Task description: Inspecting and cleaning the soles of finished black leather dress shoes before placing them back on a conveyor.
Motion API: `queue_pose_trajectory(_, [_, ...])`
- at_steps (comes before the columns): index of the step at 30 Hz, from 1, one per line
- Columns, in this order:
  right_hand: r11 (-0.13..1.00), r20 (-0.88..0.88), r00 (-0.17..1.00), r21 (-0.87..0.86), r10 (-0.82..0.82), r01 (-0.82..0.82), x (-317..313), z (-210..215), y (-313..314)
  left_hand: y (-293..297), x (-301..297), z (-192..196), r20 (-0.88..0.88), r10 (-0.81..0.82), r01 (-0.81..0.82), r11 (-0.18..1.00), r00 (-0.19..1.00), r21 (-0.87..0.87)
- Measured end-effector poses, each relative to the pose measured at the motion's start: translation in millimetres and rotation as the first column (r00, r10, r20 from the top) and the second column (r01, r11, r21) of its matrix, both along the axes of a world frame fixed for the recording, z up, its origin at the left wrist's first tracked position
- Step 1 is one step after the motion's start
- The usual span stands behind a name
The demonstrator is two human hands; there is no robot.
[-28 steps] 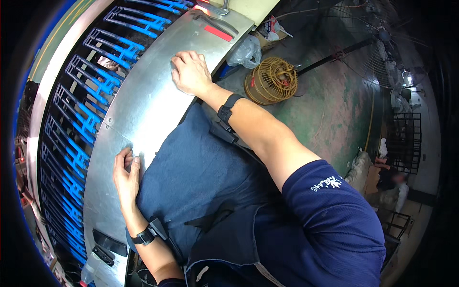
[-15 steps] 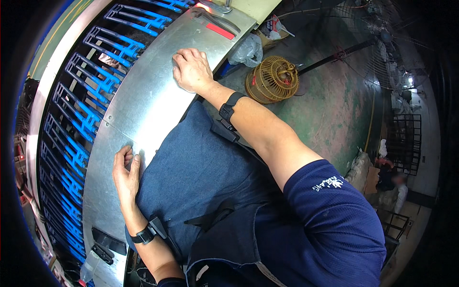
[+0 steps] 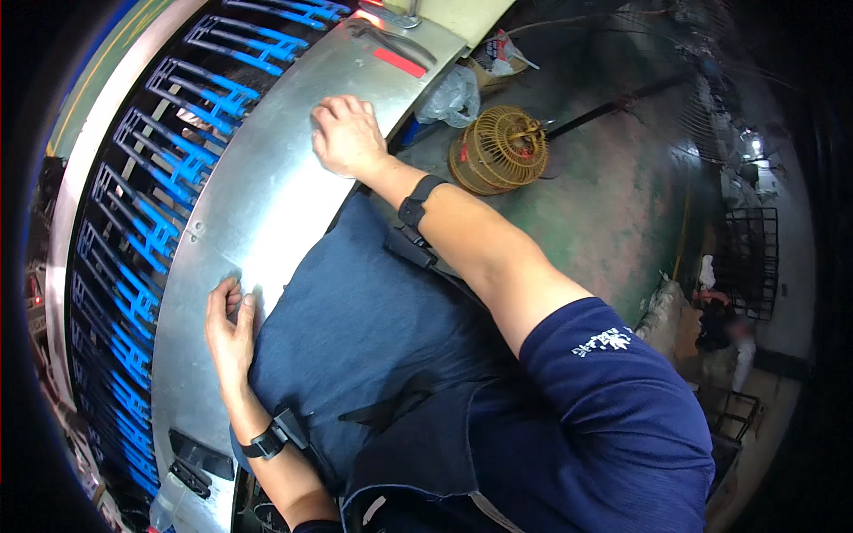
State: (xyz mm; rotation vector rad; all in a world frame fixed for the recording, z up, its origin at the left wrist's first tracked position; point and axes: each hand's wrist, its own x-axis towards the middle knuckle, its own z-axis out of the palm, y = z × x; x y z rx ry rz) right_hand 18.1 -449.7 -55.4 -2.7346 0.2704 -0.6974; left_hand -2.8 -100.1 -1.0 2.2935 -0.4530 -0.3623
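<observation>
My right hand [image 3: 348, 138] rests palm down on a shiny metal tabletop [image 3: 293, 133], its fingers loosely bent and a little apart. Nothing shows in it, though its palm is hidden. Nearer to me on the left, my left hand [image 3: 229, 330] lies at the tabletop beside my blue-clad lap [image 3: 355, 293]. Its fingers curl slightly, the thumb stands away from them, and no object is in it. Each wrist wears a black strap with a small device; the right strap [image 3: 416, 206] and the left strap [image 3: 267, 440] both show clearly.
Blue and black fork-shaped parts [image 3: 191, 164] line up beyond the table's left edge. A black-handled tool [image 3: 391, 40] and a red strip [image 3: 398, 62] lie at the far end. A dark flat object [image 3: 200, 453] lies near left. Right stand a wicker cage [image 3: 498, 151] and a plastic bag [image 3: 453, 98].
The whole view has shifted slightly, so things appear a little farther left and lower. Both hands keep nearly the same place and pose on the tabletop.
</observation>
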Motion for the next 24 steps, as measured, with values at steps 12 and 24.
queue_pose_trajectory(12, [1.000,0.062,0.998,0.008,0.000,-0.001,1.3,-5.4,0.3,13.0,0.5,-7.4,-0.049,-0.003,0.000,0.997,0.999,-0.080])
queue_pose_trajectory(24, [1.000,0.013,1.000,-0.007,-0.005,0.005,1.5,-5.0,5.5,24.2,-4.8,-7.1,-0.056,-0.010,0.007,0.998,0.998,-0.056])
